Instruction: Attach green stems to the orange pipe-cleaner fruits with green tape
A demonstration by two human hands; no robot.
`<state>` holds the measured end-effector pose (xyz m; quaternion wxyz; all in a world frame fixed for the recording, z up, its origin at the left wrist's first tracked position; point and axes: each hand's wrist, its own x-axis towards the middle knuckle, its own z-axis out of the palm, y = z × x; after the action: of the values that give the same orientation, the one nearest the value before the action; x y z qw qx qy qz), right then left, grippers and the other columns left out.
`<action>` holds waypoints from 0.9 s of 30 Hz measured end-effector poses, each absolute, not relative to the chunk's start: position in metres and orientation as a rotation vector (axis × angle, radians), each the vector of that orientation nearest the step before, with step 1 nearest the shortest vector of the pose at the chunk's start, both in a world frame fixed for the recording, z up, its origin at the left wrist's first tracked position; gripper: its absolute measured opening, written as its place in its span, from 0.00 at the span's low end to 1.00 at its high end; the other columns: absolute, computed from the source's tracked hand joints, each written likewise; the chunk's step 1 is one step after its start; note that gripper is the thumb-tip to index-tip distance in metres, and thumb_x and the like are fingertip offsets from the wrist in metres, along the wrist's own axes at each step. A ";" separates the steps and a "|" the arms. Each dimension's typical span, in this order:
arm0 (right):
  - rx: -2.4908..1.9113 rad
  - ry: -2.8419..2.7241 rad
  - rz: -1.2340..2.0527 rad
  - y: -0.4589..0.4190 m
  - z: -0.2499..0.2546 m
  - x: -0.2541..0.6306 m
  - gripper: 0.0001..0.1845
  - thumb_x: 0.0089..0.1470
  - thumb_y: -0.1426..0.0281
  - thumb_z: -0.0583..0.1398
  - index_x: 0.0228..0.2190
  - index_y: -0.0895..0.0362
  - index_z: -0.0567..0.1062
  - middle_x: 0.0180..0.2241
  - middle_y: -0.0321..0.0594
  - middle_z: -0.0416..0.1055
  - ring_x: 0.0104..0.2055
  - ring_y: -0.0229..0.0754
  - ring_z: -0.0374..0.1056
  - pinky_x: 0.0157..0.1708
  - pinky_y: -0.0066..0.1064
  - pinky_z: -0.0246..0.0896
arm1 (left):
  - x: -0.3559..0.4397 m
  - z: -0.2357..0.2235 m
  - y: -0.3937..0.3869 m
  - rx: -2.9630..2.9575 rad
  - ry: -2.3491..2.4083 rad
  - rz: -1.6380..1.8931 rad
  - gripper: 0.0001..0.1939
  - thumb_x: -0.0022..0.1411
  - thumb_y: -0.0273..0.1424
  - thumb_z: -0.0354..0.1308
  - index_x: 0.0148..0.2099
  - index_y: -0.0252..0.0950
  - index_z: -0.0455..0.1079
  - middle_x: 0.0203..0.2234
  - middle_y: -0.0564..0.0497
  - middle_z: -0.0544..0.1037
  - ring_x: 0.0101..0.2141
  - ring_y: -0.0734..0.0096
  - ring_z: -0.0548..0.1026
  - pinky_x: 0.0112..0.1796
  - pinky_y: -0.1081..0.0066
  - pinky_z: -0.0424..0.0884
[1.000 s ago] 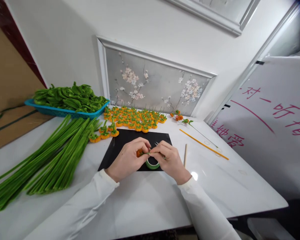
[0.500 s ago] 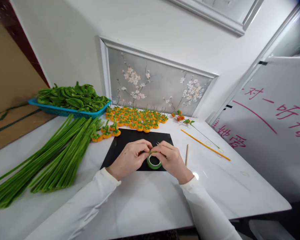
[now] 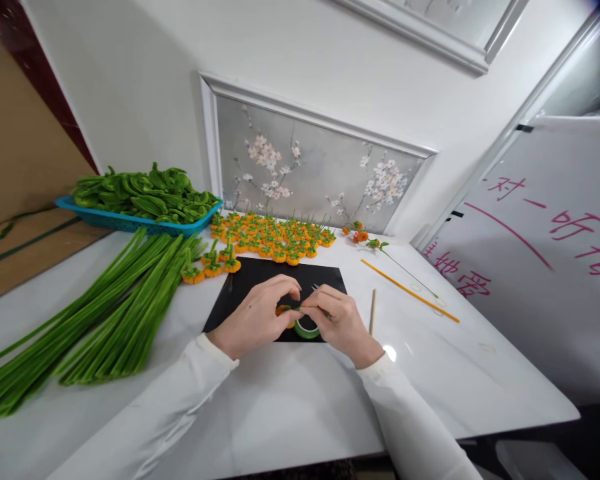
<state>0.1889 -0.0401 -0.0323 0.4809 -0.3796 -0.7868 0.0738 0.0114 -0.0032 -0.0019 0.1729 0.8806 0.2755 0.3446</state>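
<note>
Over a black mat (image 3: 220, 313), my left hand (image 3: 260, 310) curls around a small orange and green pipe-cleaner flower (image 3: 282, 310), partly hidden by the fingers. My right hand (image 3: 341, 320) pinches the flower's green stem close to the left thumb; whether tape is also between those fingers I cannot tell. A roll of green floral tape (image 3: 306, 332) lies under the hands, its right side covered by my right hand. Just behind the right fingers the metal tips of a tool (image 3: 315, 287) stick out.
Behind the mat stand several orange flowers (image 3: 280, 243). Green pipe cleaners (image 3: 125, 313) lie at left, before a blue tray (image 3: 130, 221) of green leaves (image 3: 155, 193). To the right are a thin stick (image 3: 373, 310), an orange pipe cleaner (image 3: 410, 291) and a flower stem (image 3: 410, 273).
My left index finger has lifted away from the thumb, so the orange flower now shows between them. The right hand stays pinched at nearly the same spot.
</note>
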 end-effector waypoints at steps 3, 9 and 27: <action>-0.953 -1.936 0.154 -0.040 -0.035 0.187 0.10 0.59 0.73 0.54 0.30 0.56 0.75 0.30 0.39 0.70 0.32 0.38 0.67 0.33 0.30 0.65 | 0.013 -0.004 -0.004 2.529 0.761 0.978 0.05 0.55 0.24 0.57 0.28 0.35 0.66 0.38 0.47 0.74 0.39 0.65 0.73 0.39 0.67 0.69; -0.997 -2.014 0.093 -0.039 -0.037 0.186 0.10 0.60 0.72 0.54 0.32 0.55 0.76 0.32 0.40 0.70 0.33 0.38 0.67 0.34 0.30 0.65 | 0.014 -0.006 -0.003 2.478 0.745 0.966 0.11 0.53 0.17 0.53 0.22 0.34 0.64 0.34 0.48 0.76 0.33 0.70 0.74 0.34 0.72 0.69; -0.988 -1.806 0.244 -0.043 -0.026 0.187 0.08 0.57 0.71 0.56 0.27 0.57 0.73 0.26 0.38 0.66 0.28 0.37 0.63 0.27 0.28 0.60 | 0.011 -0.004 -0.007 2.595 0.750 0.985 0.09 0.57 0.27 0.57 0.43 0.38 0.69 0.45 0.47 0.73 0.45 0.63 0.72 0.45 0.66 0.69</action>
<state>0.1868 -0.0433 -0.0260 0.5094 -0.4102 -0.7496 0.1013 0.0110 -0.0070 -0.0036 0.1326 0.8946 0.2585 0.3395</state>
